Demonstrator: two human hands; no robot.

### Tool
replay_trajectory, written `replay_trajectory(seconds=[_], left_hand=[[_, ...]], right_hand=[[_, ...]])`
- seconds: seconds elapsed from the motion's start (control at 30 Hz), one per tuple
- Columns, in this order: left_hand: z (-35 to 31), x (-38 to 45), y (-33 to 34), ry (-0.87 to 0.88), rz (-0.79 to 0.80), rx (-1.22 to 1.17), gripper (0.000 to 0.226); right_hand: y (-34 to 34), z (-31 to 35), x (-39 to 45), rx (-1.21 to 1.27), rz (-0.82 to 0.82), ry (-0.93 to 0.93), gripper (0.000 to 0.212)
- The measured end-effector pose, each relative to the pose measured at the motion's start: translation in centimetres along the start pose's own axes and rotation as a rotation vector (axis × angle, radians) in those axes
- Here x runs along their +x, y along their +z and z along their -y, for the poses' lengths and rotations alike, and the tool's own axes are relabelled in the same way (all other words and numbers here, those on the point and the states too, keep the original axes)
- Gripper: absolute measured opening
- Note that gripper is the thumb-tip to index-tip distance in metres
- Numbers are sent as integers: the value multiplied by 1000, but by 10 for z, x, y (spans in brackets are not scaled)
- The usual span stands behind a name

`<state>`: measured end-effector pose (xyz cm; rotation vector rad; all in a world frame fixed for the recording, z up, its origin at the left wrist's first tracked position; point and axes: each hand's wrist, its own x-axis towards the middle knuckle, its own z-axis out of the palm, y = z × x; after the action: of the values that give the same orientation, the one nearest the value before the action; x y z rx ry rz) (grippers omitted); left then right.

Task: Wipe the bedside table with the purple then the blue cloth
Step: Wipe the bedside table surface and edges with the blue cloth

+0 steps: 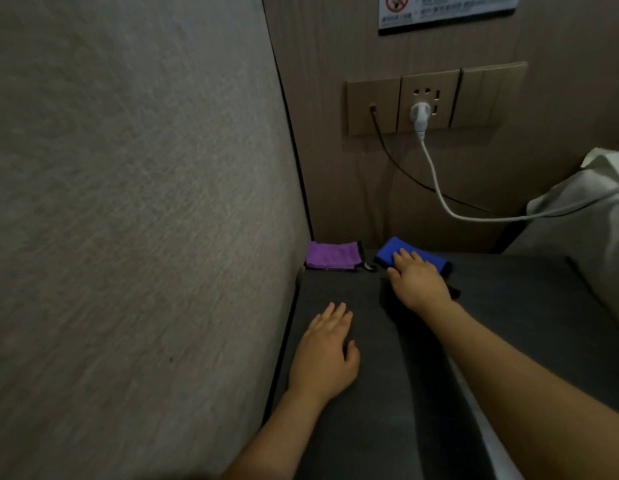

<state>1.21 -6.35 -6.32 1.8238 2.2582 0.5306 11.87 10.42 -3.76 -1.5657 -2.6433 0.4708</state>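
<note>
Left hand (323, 355) flat on bedside table (509, 306); right hand (417, 278) on blue cloth (387, 252)

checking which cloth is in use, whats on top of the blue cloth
The right hand rests on the blue cloth, fingers laid across it, hiding its middle. Whether the fingers grip it cannot be told. The purple cloth lies apart, with nothing on it.
</note>
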Motion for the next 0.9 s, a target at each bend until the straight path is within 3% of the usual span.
replay_trajectory(seconds=[0.13, 0.33, 0.43, 0.67, 0.9], left_hand=[[3, 1, 2, 9, -22, -7, 77], [2, 1, -1, 7, -1, -12, 66], [0, 0, -2, 6, -1, -13, 54], [1, 1, 2, 3, -7, 23, 53], [-3, -1, 2, 9, -11, 46, 53]], right_hand=[[-4, 7, 10, -46, 41, -122, 44], [3, -17, -1, -11, -1, -143, 44], [-5, -48, -9, 20, -30, -79, 42], [-34, -125, -36, -37, -46, 132, 42], [-45, -160, -46, -105, -59, 201, 42]])
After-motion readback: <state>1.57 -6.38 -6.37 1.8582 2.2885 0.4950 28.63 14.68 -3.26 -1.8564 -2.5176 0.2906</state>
